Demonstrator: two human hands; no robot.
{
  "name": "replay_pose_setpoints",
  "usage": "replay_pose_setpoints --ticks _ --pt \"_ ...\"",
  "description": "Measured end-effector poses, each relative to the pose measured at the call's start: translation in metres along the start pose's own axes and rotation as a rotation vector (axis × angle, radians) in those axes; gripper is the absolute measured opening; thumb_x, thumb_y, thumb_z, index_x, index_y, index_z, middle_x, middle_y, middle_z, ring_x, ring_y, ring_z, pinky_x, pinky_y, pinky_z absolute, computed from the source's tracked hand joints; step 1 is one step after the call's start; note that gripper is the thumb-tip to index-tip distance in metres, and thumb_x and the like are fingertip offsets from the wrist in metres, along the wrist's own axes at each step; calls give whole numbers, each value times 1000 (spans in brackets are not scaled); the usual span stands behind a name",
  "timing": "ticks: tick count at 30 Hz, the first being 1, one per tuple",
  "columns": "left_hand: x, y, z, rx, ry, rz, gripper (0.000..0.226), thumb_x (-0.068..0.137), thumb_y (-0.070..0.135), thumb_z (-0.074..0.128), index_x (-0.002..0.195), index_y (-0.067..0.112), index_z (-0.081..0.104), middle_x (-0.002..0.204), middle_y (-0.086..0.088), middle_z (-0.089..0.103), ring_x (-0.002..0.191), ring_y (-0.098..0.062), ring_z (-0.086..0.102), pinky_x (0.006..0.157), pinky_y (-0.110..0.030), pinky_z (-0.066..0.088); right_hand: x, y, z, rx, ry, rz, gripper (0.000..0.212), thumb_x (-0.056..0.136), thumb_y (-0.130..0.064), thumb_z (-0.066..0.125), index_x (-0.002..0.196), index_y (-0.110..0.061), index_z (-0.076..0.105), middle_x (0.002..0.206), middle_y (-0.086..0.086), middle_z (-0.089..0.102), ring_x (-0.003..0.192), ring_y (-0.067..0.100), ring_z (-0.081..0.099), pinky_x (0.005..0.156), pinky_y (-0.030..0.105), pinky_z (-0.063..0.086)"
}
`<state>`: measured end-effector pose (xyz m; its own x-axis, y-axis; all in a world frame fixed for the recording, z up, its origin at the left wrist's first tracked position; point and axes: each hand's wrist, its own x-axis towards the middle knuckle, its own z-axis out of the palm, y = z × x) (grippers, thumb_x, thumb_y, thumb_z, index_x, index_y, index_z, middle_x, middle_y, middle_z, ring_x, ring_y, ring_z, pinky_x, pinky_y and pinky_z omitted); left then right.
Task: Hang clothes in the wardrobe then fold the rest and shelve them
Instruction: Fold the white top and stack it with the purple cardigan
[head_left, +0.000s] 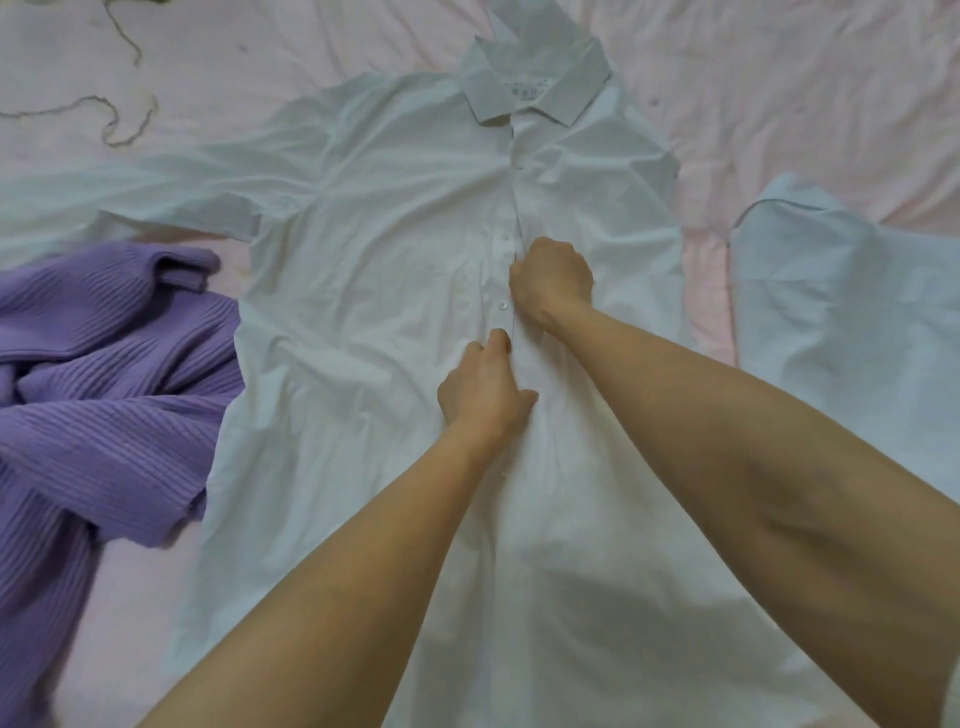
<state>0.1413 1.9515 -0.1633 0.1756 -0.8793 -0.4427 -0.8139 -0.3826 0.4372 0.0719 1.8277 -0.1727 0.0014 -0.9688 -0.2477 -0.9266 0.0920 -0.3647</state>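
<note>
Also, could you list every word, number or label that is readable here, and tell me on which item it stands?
Nothing can be read.
Neck label inside the collar of the white shirt: small dark marks, too small and blurred to read.
Purple sweater and pink bedsheet: no text visible.

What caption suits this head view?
Both hands, left hand and right hand, pinch the white shirt's button placket on a pink bedsheet.

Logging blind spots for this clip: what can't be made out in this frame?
- White shirt hem: head view, cut off by the bottom edge and covered by the forearms.
- Collar label text: too small.
- Right hand fingertips: curled under the knuckles.
- Purple sweater: cut by the left edge.
</note>
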Motion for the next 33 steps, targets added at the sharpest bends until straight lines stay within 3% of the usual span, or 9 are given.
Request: replay_pose_setpoints --ticks 4,7,9,14,17,21,26,29,33 --pt "5 2 -1 -184 -46 -69 45 80 47 68 113 22 50 102 2 56 91 -22 60 72 -34 47 1 10 -14 242 39 -47 36 96 -21 41 62 -15 35 63 0 43 66 21 45 61 33 32" --pt "5 5 -5 -268 9 -90 30 87 38 58 68 18 46 77 2 50 73 -24 54 56 -28 34 2 9 -25 353 81 -98 42 96 -22 46 58 -18 30 55 -3 36 51 12 33 55 29 29" --pt "0 0 -10 -350 86 -116 31 92 30 50 66 16 41 69 3 48 66 -21 49 55 -30 32 1 2 -27 368 46 -129 40 96 -23 48 59 -18 33 57 -2 42 53 12 37 55 29 31" --pt "-6 -16 -26 -79 115 -51 27 92 12 48 118 9 42 114 -9 50 94 -28 53 74 -37 44 -10 -7 -17 324 -185 -222 22 96 -19 48 81 -8 61 81 5 63 75 19 55 69 30 41" --pt "7 -13 -27 256 223 311 60 95 15 48 149 15 21 154 -10 24 138 -29 28 108 -38 32 -16 13 -27 344 85 -214 18 91 -9 48 100 -5 64 98 9 67 91 23 60 81 32 44" --pt "28 0 -17 487 -156 396 64 94 37 49 149 13 24 159 -9 17 146 -27 13 119 -48 9 -23 63 -60 240 391 -76 35 84 5 43 115 -5 56 115 14 57 108 30 49 90 31 37" --pt "37 32 -26 298 109 485 40 96 35 49 130 13 50 133 -7 48 125 -27 41 107 -36 30 -27 128 -75 126 54 244 38 83 2 52 120 0 48 119 21 55 109 36 53 90 38 42" --pt "38 50 -26 249 -63 502 39 98 31 46 133 13 47 134 -6 48 123 -26 43 94 -37 41 -29 138 -67 -11 -148 253 25 89 -9 54 111 2 56 110 21 60 105 36 56 82 33 42" --pt "41 62 -25 163 -321 341 47 100 47 36 126 10 51 127 -12 56 115 -30 52 93 -36 39 -28 132 -66 386 -163 450 18 86 -5 58 100 4 67 96 19 63 87 27 59 59 27 42"
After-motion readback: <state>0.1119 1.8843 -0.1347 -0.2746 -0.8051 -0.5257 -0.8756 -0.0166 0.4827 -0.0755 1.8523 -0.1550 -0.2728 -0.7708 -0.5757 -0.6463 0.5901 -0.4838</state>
